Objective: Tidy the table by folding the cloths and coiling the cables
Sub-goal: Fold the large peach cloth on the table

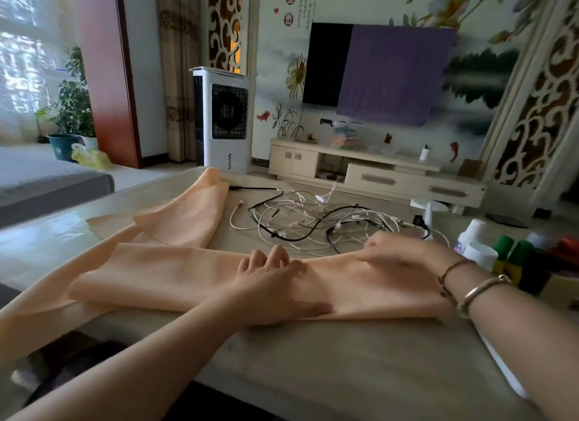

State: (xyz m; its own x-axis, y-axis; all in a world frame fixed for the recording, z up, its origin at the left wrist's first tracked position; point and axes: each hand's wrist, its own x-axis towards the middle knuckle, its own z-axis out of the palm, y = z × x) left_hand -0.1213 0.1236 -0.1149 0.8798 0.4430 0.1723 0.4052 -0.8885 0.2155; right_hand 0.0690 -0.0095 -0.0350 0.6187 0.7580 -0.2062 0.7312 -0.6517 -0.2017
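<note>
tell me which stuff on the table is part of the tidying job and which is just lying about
Job: peach cloth, under left hand and right hand; tangled cables.
Lying about: white cups, green bottles, small white stand.

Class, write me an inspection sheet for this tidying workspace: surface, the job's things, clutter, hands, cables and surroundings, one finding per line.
Surface: pale table, near part bare.
Job's things: peach cloth folded into a long band, its left end hanging over the table edge; a second peach cloth lies behind it.
Clutter: white and green bottles at the right edge.
Hands: left hand rests on the band with loosely bent fingers; right hand presses the band's right end.
Cables: black and white cables lie tangled, uncoiled, behind the cloth.
Surroundings: air cooler, TV partly covered by purple cloth, TV cabinet, potted plants.
</note>
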